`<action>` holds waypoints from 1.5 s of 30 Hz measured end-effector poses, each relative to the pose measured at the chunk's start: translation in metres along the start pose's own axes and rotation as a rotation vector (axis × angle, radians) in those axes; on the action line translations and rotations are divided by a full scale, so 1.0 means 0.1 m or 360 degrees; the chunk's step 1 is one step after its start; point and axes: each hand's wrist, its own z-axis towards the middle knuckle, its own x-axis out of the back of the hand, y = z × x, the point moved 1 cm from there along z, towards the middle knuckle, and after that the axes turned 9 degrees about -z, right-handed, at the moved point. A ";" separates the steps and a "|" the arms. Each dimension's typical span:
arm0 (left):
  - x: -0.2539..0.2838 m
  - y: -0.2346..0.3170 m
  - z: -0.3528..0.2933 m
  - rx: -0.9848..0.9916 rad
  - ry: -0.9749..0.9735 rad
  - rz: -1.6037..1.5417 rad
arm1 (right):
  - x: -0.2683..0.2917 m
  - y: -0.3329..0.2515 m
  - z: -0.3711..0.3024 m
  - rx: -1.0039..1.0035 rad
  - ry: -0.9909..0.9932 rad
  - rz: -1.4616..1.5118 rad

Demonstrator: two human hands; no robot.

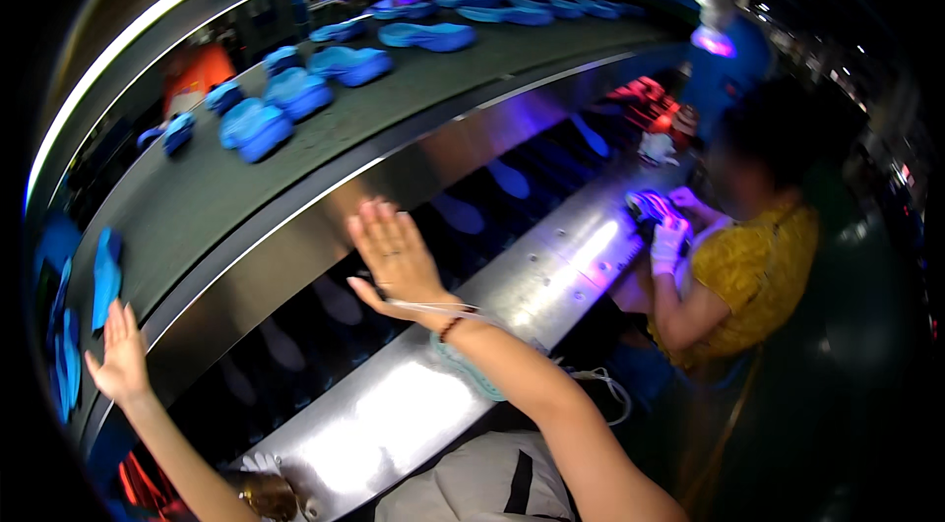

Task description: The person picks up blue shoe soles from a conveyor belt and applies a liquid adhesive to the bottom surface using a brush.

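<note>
My left hand is raised beside the near edge of a dark conveyor belt, its fingers stretched out and nothing in it. Close beyond its fingertips lies a long blue sole-shaped piece; whether they touch I cannot tell. My right hand is held up over the metal side of the conveyor, palm flat, fingers extended, holding nothing. A thin white cord and a dark bracelet circle my right wrist. Partly hidden under that forearm, a pale teal sole-like piece rests on the shiny metal bench.
Several blue shoe-shaped pieces lie along the belt. Pale sole shapes show in the dark space below it. At right, a person in yellow with white gloves handles a shoe under purple light. A lamp hangs above.
</note>
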 end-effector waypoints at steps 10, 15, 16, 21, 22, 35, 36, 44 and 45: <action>0.06 -0.48 0.62 -0.0105 -0.0814 0.1616 | -0.58 0.03 -0.01 0.0005 0.0463 -0.0279; -0.48 -1.50 0.16 0.0157 -0.0840 0.2172 | -0.63 0.11 -0.06 0.0003 0.0525 -0.0353; -0.44 -1.60 0.42 0.0158 -0.0941 0.2255 | -0.64 0.09 -0.04 0.0006 0.0541 -0.0318; -0.60 -2.08 0.69 -0.0318 -0.1268 0.2480 | -0.72 0.06 -0.01 -0.0019 0.0650 -0.0312; -0.61 -2.15 0.65 -0.0553 -0.1451 0.2560 | -0.73 0.06 -0.01 -0.0024 0.0652 -0.0306; -0.59 -1.69 -0.09 -0.1451 -0.1858 0.3437 | -0.70 0.13 -0.11 -0.0022 0.0524 -0.0305; -0.63 -1.56 -0.23 -0.1141 -0.1729 0.3434 | -0.64 0.17 -0.13 -0.0020 0.0459 -0.0267; 0.64 0.06 -0.53 -0.0844 -0.0307 0.1255 | 0.11 -0.29 -0.42 -0.0470 0.0280 0.0570; 0.62 -0.24 -0.83 -0.1442 -0.0747 0.1640 | 0.00 -0.28 -0.58 -0.0566 0.0192 0.0612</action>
